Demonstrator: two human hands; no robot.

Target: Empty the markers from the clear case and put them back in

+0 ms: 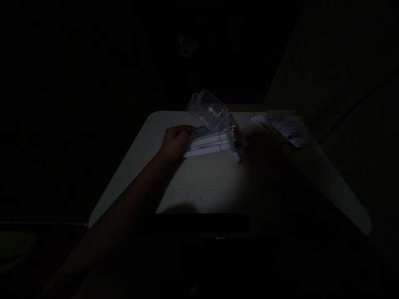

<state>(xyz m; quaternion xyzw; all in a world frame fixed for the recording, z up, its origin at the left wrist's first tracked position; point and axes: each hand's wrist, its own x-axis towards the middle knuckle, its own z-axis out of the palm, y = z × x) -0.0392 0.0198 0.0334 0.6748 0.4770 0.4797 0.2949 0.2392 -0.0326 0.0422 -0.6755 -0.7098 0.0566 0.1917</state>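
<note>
My left hand (175, 142) grips the closed end of a clear plastic marker case (205, 139) that lies on its side. Several white markers (210, 146) fill it, their coloured ends facing right at the open mouth. The case's clear lid (209, 110) stands tilted up behind. Just outside the mouth, a marker with a blue end (238, 158) points down toward the tabletop. My right hand (262, 145) is in deep shadow to the right of the case; its fingers are too dark to make out.
Everything sits on a pale table (199, 182) with rounded corners. At its far right lie a few loose white markers (258, 121) beside a printed card or booklet (291, 131), partly blurred. Darkness surrounds the table, and a dark bar (202, 223) crosses its near edge.
</note>
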